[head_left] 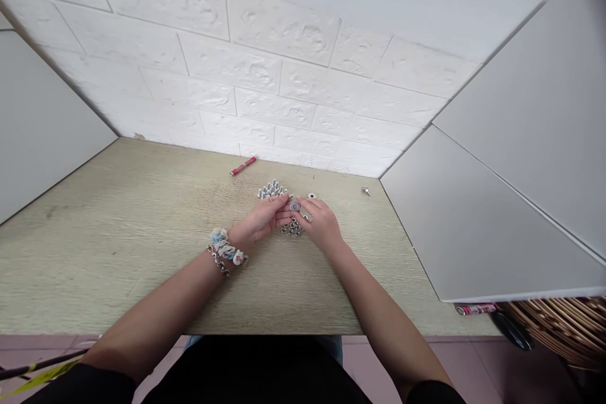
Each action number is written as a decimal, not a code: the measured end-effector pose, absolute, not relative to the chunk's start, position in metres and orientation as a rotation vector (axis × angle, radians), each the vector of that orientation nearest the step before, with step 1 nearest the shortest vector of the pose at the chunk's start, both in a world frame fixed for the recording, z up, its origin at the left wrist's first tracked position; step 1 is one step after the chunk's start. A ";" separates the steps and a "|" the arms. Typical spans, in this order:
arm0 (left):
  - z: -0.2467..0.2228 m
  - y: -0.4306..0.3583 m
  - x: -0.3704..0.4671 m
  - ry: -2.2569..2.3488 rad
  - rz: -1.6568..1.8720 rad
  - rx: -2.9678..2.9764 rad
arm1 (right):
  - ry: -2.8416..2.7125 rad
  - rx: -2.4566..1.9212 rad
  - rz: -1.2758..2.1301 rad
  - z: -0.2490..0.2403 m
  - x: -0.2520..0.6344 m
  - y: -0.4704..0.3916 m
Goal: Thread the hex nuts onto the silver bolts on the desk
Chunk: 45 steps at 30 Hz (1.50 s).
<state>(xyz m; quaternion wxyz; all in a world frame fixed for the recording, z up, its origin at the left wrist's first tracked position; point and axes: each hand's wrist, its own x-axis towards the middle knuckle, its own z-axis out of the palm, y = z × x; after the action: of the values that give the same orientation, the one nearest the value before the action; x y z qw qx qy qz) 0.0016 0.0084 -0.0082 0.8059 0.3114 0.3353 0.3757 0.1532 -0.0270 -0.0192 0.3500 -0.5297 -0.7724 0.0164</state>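
Note:
My left hand (266, 216) is closed in a pinch, with the tip of a small metal bolt (290, 196) showing between thumb and fingers. From the other side my right hand (322, 222) pinches a round, flat metal washer (295, 206) right beside the left fingertips. Whether the bolt passes through the washer I cannot tell. Behind the left hand several bolts (271, 188) stand upright in a cluster. Several hex nuts (292, 228) lie under and between the hands, partly covered by the fingers. Just beyond the right hand lies another washer (311, 196).
A bolt with a wider piece at its head (366, 190) lies at the right of the wooden table (156, 252). A red tube (243, 166) rests near the brick-patterned wall (279, 85). Grey panels (511, 214) border the sides; a woven basket (563, 328) stands lower right.

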 end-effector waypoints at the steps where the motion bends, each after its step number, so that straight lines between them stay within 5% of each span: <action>1: -0.008 0.009 0.002 0.720 0.802 0.664 | -2.001 -1.368 0.048 -0.019 0.153 -0.027; 11: -0.009 0.008 0.001 0.710 0.852 0.710 | -1.911 -1.383 0.114 -0.014 0.155 -0.025; 21: 0.021 0.023 -0.019 0.755 1.292 0.590 | -1.542 -1.517 0.288 -0.011 0.178 -0.009; 45: 0.013 0.028 -0.020 0.771 1.447 0.498 | -1.751 -1.885 0.188 -0.022 0.184 0.015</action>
<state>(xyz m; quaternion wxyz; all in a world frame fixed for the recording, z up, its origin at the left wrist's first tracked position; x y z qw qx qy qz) -0.0197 0.0280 0.0134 0.6547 0.2195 0.3401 0.6383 0.1841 0.0152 -0.0215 0.2772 -0.7021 -0.6522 0.0698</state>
